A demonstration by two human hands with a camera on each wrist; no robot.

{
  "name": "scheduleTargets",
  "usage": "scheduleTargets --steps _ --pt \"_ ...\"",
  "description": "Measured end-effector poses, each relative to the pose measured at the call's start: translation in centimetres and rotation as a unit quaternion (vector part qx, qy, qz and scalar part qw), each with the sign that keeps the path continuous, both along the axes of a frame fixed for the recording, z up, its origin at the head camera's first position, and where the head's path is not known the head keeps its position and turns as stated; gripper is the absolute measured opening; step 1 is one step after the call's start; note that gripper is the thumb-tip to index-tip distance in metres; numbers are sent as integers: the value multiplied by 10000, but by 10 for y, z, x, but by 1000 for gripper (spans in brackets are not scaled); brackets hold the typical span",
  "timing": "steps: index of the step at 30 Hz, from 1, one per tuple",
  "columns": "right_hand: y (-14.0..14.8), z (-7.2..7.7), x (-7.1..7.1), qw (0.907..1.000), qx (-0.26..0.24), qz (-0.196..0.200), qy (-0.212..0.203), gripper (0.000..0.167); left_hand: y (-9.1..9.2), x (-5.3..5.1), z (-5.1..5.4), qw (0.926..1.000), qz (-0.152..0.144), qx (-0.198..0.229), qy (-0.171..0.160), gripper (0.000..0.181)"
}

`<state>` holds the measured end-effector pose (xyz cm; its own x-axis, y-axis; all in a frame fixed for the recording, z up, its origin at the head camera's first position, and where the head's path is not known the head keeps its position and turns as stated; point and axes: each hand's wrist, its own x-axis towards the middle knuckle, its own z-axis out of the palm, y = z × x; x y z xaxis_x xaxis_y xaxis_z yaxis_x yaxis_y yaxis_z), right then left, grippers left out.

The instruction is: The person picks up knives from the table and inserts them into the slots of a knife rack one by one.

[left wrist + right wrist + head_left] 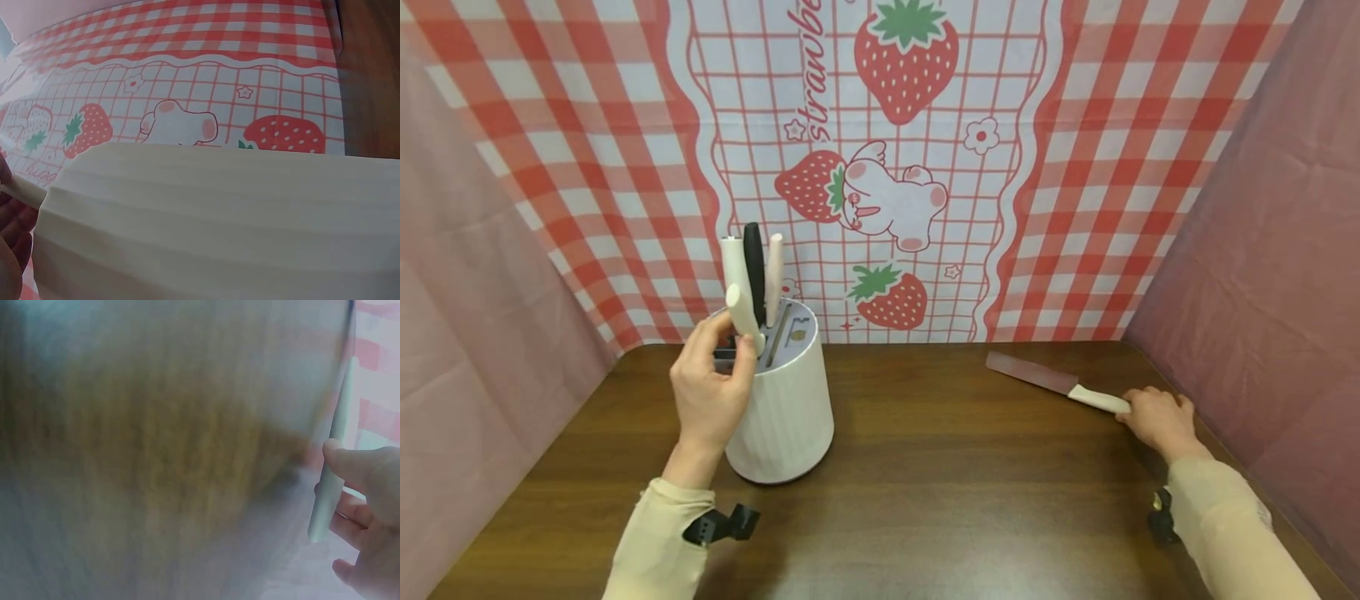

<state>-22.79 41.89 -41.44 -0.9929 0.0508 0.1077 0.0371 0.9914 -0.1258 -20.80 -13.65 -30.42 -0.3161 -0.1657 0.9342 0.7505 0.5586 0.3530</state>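
Note:
On the left of the head view stands a white ribbed knife block (782,425), with several handles rising from its grey top. My left hand (711,375) is at the top's near left side, its thumb and fingers pinching a white-handled knife (741,310); any blade is hidden in the block. The left wrist view shows the same white handle between the fingers. At the far right, my right hand (1159,421) grips the end of another white handle, that of a square-tipped kitchen knife (1033,372). Thumb and fingers pinch this handle (337,425) in the right wrist view.
A black handle (754,271) and two more pale handles stand behind the left hand's knife. Brown wooden table (925,500) lies beneath everything. A red checked strawberry cloth (1082,167) hangs at the back, with pink cloth (1262,250) at the sides.

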Motion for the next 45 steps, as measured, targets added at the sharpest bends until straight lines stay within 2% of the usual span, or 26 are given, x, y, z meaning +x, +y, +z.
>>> scheduleTargets --steps 4,9,15,24,30,36,45 --pt "3 3 -1 9998 -168 38 31 34 0 0 -2 10000 20 9 -51 21" --pt "7 8 3 9989 -458 113 81 42 0 1 -3 10000 41 -17 -61 21" --pt "9 14 8 9966 -686 251 371 47 1 1 -3 10000 43 -24 -32 22" --pt "0 26 11 9862 -1378 499 769 44 2 2 -4 9998 126 112 -92 22" --pt "-2 30 16 9822 -1512 373 1049 45 4 3 -3 9998 53 148 -110 22" --pt "-7 37 19 9787 -1676 248 1157 49 3 3 -4 9997 32 205 -94 23" --pt "-15 48 19 9772 -1567 254 1408 47 3 4 -3 9995 68 297 -88 19"
